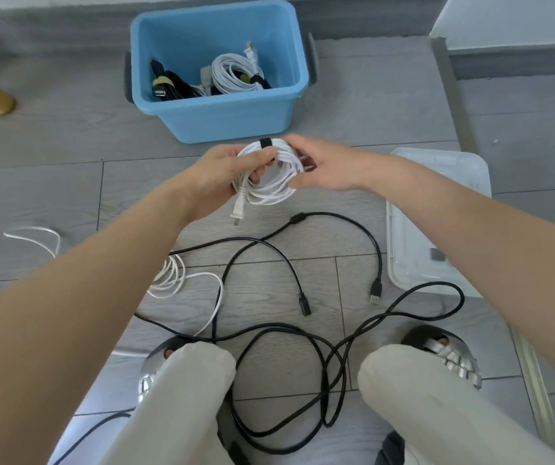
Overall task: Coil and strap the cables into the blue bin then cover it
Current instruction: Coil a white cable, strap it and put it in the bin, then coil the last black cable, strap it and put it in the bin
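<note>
White cable coil (271,176): round bundle of several loops, centre of frame, held off the floor, black strap (265,143) wrapped over its top edge, plug end (237,211) hanging at lower left.

Blue bin (235,112): open, upright on the floor, upper centre. Inside, at the near wall: strapped white coil (232,72) on the right, black coil (172,83) with a yellowish strap on the left.

Translucent white lid (437,216): flat on the floor, right of frame, apart from the bin.

Loose black cables (302,333): uncoiled, overlapping, lower centre; two connector ends lie free. Loose white cable (175,273): partly looped, left of centre.
</note>
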`<state>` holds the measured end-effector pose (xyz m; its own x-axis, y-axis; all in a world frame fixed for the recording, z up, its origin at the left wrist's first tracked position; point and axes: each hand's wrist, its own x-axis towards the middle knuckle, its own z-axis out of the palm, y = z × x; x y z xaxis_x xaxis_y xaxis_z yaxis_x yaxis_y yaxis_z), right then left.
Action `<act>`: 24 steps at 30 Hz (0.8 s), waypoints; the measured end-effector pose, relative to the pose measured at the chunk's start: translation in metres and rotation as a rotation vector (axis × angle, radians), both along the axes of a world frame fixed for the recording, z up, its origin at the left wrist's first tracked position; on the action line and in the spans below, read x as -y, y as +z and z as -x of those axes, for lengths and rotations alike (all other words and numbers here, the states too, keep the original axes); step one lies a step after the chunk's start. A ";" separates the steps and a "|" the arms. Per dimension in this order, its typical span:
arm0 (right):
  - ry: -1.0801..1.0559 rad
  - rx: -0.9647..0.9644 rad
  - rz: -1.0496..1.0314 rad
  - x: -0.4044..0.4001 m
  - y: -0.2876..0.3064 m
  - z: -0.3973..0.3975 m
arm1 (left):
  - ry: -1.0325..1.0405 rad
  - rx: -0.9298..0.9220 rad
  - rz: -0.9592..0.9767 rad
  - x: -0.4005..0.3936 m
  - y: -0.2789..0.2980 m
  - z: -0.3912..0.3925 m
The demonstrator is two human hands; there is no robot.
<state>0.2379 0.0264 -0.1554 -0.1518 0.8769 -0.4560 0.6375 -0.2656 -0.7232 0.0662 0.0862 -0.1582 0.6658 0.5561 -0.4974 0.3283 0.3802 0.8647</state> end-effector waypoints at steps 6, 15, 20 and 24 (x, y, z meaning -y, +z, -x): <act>-0.203 -0.065 -0.067 -0.030 0.013 0.019 | 0.221 -0.022 0.037 -0.027 0.018 0.014; -0.724 -0.081 -0.207 -0.128 0.050 0.016 | 0.655 -0.084 -0.143 -0.071 0.026 0.037; -0.663 0.165 -0.086 -0.158 0.031 0.030 | 0.628 -0.067 -0.171 -0.064 0.018 0.034; -0.588 0.313 -0.054 -0.147 0.030 0.036 | 0.557 -0.106 -0.142 -0.054 0.009 0.033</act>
